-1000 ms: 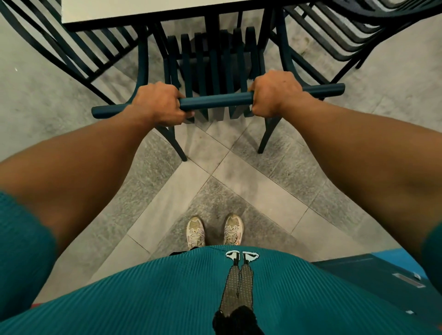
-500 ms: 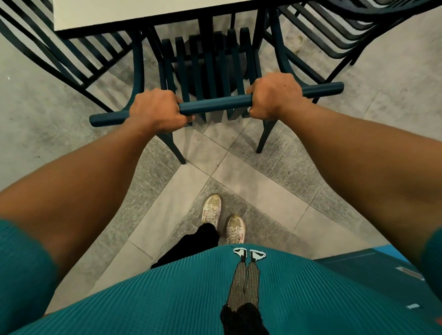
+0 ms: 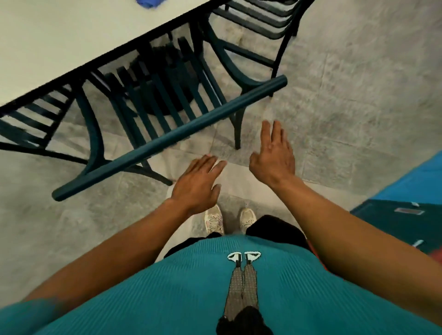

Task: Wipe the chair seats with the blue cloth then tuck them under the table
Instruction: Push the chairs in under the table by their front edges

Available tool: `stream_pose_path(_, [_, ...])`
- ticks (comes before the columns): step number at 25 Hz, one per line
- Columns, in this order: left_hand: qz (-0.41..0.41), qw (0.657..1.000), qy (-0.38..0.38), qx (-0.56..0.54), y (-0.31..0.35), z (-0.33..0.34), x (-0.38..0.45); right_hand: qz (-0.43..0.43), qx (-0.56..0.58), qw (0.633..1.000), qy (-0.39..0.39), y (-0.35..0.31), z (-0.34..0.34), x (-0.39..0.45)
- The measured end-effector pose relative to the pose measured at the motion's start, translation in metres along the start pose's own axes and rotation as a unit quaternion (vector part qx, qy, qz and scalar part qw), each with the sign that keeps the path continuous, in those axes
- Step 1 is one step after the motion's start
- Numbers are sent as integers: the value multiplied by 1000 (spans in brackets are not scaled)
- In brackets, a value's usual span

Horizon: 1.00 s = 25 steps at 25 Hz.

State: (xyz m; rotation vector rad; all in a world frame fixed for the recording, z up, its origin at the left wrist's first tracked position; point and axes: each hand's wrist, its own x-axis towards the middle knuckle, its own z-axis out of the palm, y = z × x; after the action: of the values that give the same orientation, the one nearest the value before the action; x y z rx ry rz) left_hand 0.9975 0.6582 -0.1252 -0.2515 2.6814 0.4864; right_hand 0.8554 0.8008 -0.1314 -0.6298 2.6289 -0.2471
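A dark teal slatted chair stands in front of me with its seat pushed under the white table. Its round top rail runs diagonally across the view. My left hand hovers below the rail with straight fingers and holds nothing. My right hand is spread open beside the chair's right rear leg, also free of the chair. The blue cloth lies on the table at the top edge of the view, only partly visible.
Another teal chair stands at the upper right and a third at the left, both partly under the table. A teal and blue box sits on the floor at the right. My feet are on grey tiles.
Both hands have let go of the chair's top rail and pulled back toward me with fingers straightened. The view has tilted, and the cloth on the table has come into sight.
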Motion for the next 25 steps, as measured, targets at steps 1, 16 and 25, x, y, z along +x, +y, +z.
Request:
stream_pose_path(1, [-11, 999, -34, -4, 9, 0, 23, 34, -4, 998, -51, 16, 2, 0])
stream_pose_path(16, [-34, 989, -117, 80, 239, -57, 309, 115, 38, 973, -195, 281, -125, 123])
stream_pose_path(25, [-50, 990, -100, 88, 303, -105, 467, 88, 17, 976, -197, 364, -209, 260])
